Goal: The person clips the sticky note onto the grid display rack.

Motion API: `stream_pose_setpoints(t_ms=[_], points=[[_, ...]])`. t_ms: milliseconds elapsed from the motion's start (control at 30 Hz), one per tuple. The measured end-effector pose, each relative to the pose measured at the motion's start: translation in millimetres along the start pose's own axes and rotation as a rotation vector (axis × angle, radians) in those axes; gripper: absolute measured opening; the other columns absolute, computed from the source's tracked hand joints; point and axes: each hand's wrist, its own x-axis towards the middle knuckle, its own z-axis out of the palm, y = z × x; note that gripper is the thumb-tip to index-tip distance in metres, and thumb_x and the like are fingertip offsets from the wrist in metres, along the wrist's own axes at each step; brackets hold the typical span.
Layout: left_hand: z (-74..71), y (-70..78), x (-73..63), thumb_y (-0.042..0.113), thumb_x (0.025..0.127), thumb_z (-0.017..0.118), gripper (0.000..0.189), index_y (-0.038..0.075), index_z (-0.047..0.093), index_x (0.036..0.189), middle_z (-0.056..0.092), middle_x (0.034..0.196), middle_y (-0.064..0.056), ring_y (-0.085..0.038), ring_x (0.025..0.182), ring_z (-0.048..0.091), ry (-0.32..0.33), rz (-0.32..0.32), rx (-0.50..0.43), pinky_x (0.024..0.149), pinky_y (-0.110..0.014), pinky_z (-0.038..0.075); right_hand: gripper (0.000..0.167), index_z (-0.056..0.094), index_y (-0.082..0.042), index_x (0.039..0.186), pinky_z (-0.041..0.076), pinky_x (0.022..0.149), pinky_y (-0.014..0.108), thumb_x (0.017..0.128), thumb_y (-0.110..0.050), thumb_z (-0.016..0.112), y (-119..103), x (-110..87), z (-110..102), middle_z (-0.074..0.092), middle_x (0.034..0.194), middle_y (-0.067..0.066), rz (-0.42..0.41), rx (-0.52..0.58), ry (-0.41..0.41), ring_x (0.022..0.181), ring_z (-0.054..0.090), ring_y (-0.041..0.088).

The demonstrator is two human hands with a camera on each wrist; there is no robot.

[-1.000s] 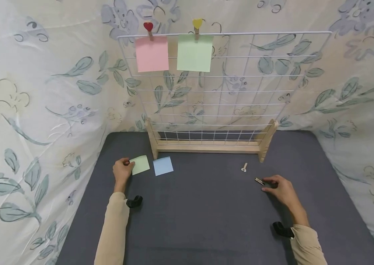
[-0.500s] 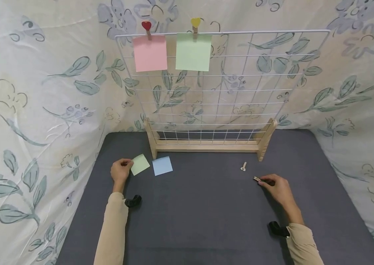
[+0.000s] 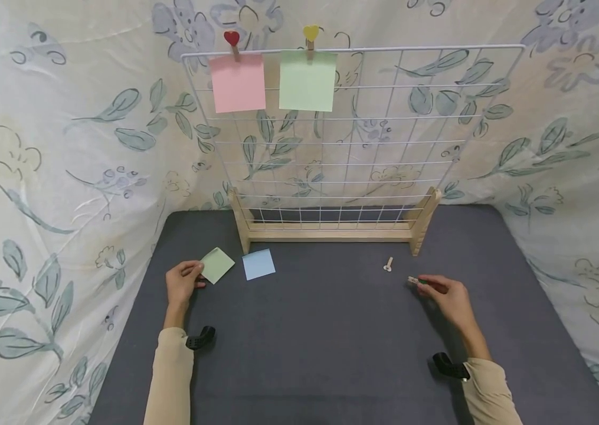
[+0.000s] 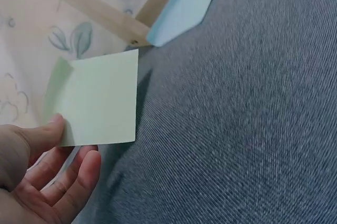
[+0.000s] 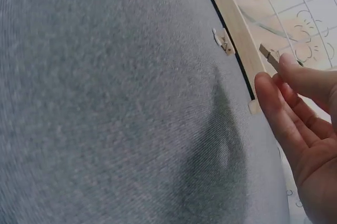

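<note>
Between thumb and fingers, my left hand (image 3: 181, 283) pinches the corner of a light green sticky note (image 4: 102, 100), raised off the table in the left wrist view. My right hand (image 3: 450, 300) holds a small wooden clothespin (image 5: 269, 58) by one end; a bit of green shows by the thumb in the head view. A blue sticky note (image 3: 259, 264) lies flat to the right of the green one. On the table left of my right hand lies another clothespin (image 3: 388, 264) with a white end.
A white wire grid (image 3: 363, 141) stands in a wooden base (image 3: 331, 235) at the back of the dark table (image 3: 304, 330). Clipped to its top bar hang a pink note (image 3: 238, 84) under a red heart clothespin and a green note (image 3: 307, 81) under a yellow heart clothespin.
My left hand has lifted the green note and drawn it slightly left toward me. My right hand has taken hold of the clothespin and raised it.
</note>
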Motion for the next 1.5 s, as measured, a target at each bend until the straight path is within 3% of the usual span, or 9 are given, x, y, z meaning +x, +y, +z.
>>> stream_pose_setpoints(t_ms=[200, 433, 633, 800, 933, 1067, 1233, 1333, 1500], points=[[1.2, 8.1, -4.5, 0.009, 0.092, 0.069, 0.02, -0.006, 0.068, 0.105, 0.071, 0.083, -0.007, -0.01, 0.064, 0.064, 0.002, 0.067, -0.015, 0.055, -0.032, 0.061, 0.019, 0.071, 0.006, 0.107, 0.057, 0.068, 0.016, 0.089, -0.001, 0.07, -4, 1.5, 2, 0.069, 0.101, 0.025, -0.013, 0.043, -0.005, 0.077, 0.07, 0.003], [9.7, 25.6, -17.0, 0.01, 0.092, 0.069, 0.024, -0.009, 0.067, 0.106, 0.071, 0.088, -0.017, -0.008, 0.063, 0.064, -0.018, 0.097, -0.008, 0.054, -0.028, 0.06, 0.024, 0.073, 0.003, 0.107, 0.053, 0.065, 0.009, 0.086, -0.007, 0.076, -5, 1.3, 4, 0.071, 0.101, 0.022, 0.056, -0.053, 0.049, 0.077, 0.063, -0.009], [20.3, 30.2, -23.1, 0.011, 0.092, 0.069, 0.024, -0.009, 0.067, 0.106, 0.07, 0.096, -0.022, -0.009, 0.064, 0.064, -0.066, 0.116, 0.019, 0.055, -0.029, 0.06, 0.026, 0.071, 0.007, 0.11, 0.057, 0.06, 0.016, 0.091, -0.012, 0.071, -11, -2.0, -2, 0.072, 0.094, 0.024, 0.101, -0.081, 0.103, 0.067, 0.069, 0.001], [27.2, 31.7, -27.6, 0.011, 0.093, 0.068, 0.022, -0.008, 0.067, 0.105, 0.069, 0.097, -0.025, -0.011, 0.066, 0.064, -0.099, 0.135, 0.05, 0.056, -0.031, 0.06, 0.023, 0.072, 0.003, 0.108, 0.052, 0.054, 0.014, 0.09, -0.012, 0.072, -17, -5.4, -12, 0.073, 0.085, 0.019, 0.006, -0.242, 0.09, 0.062, 0.067, 0.005], [31.5, 29.1, -30.1, 0.008, 0.092, 0.069, 0.018, -0.007, 0.068, 0.102, 0.069, 0.094, -0.023, -0.018, 0.068, 0.064, -0.102, 0.128, 0.047, 0.054, -0.032, 0.06, 0.019, 0.073, 0.004, 0.107, 0.054, 0.053, 0.018, 0.087, 0.002, 0.071, -17, -2.9, -17, 0.073, 0.086, 0.019, -0.037, -0.314, 0.022, 0.065, 0.068, 0.012], [34.9, 25.7, -31.7, 0.007, 0.092, 0.069, 0.018, -0.008, 0.068, 0.102, 0.07, 0.092, -0.021, -0.023, 0.07, 0.065, -0.109, 0.13, 0.037, 0.052, -0.029, 0.059, 0.021, 0.072, 0.007, 0.103, 0.054, 0.051, 0.024, 0.083, 0.013, 0.068, -15, 1.3, -17, 0.072, 0.085, 0.02, -0.026, -0.385, -0.048, 0.069, 0.069, 0.022], [37.4, 23.9, -33.6, 0.006, 0.092, 0.069, 0.018, -0.01, 0.067, 0.101, 0.07, 0.093, -0.022, -0.023, 0.069, 0.065, -0.11, 0.137, 0.028, 0.052, -0.029, 0.059, 0.019, 0.073, 0.008, 0.098, 0.058, 0.057, 0.039, 0.08, 0.006, 0.076, -14, 4.9, -12, 0.072, 0.088, 0.022, -0.045, -0.427, -0.084, 0.075, 0.07, 0.032], [38.0, 23.9, -35.1, 0.006, 0.092, 0.069, 0.018, -0.009, 0.068, 0.101, 0.07, 0.093, -0.023, -0.02, 0.068, 0.064, -0.109, 0.133, 0.026, 0.052, -0.029, 0.059, 0.018, 0.075, 0.007, 0.093, 0.058, 0.061, 0.046, 0.078, 0.0, 0.08, -15, 6.3, -6, 0.072, 0.087, 0.021, -0.108, -0.432, -0.041, 0.076, 0.07, 0.035], [38.7, 25.0, -37.3, 0.005, 0.091, 0.069, 0.018, -0.01, 0.067, 0.101, 0.07, 0.091, -0.021, -0.014, 0.066, 0.064, -0.115, 0.123, 0.01, 0.051, -0.028, 0.058, 0.017, 0.074, 0.008, 0.089, 0.057, 0.057, 0.045, 0.073, 0.011, 0.079, -17, 9.0, -2, 0.071, 0.081, 0.022, -0.26, -0.436, 0.11, 0.07, 0.069, 0.035]])
